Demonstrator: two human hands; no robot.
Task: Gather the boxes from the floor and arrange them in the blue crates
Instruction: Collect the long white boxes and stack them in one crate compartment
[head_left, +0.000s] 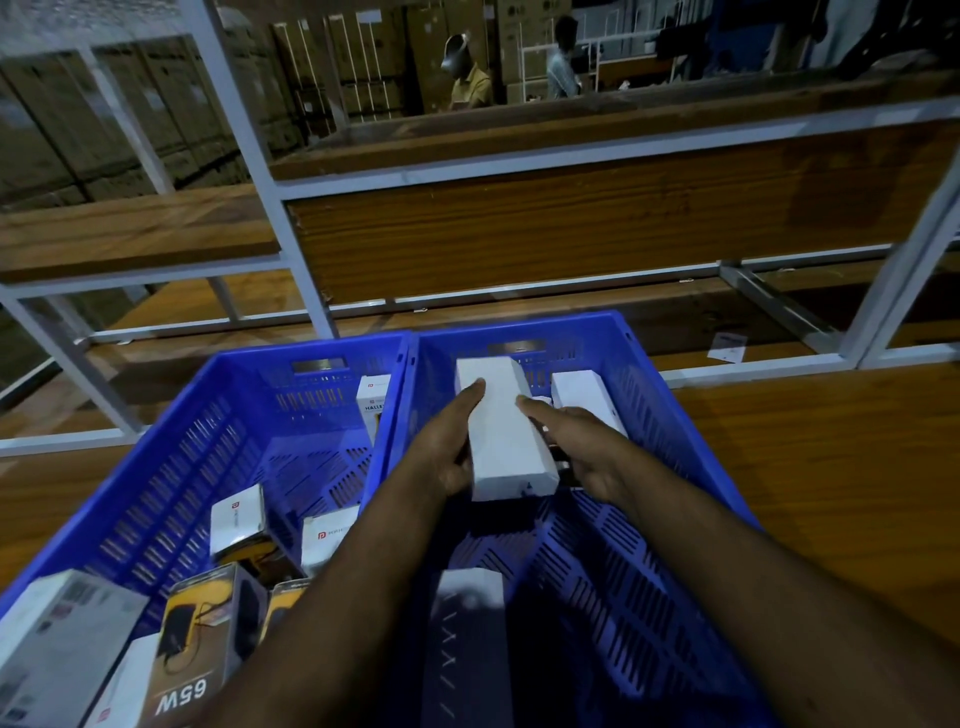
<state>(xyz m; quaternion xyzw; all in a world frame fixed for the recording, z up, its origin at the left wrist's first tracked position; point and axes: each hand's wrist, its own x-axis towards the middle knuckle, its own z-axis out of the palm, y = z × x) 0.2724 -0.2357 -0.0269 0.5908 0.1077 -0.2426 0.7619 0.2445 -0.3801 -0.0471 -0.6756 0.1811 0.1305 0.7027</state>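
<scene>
White box (501, 431), long axis toward the right crate's far wall (524, 345), gripped between left hand (451, 457) and flatter right hand (582, 457), both equally near.

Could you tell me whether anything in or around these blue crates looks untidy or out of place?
Yes. In the left crate, the boxes lie jumbled and tilted, including the 65W box. A small white card lies loose on the wooden shelf behind the right crate.

Head-worn camera, looking forward and down, close over blue crates (649, 364)
</scene>
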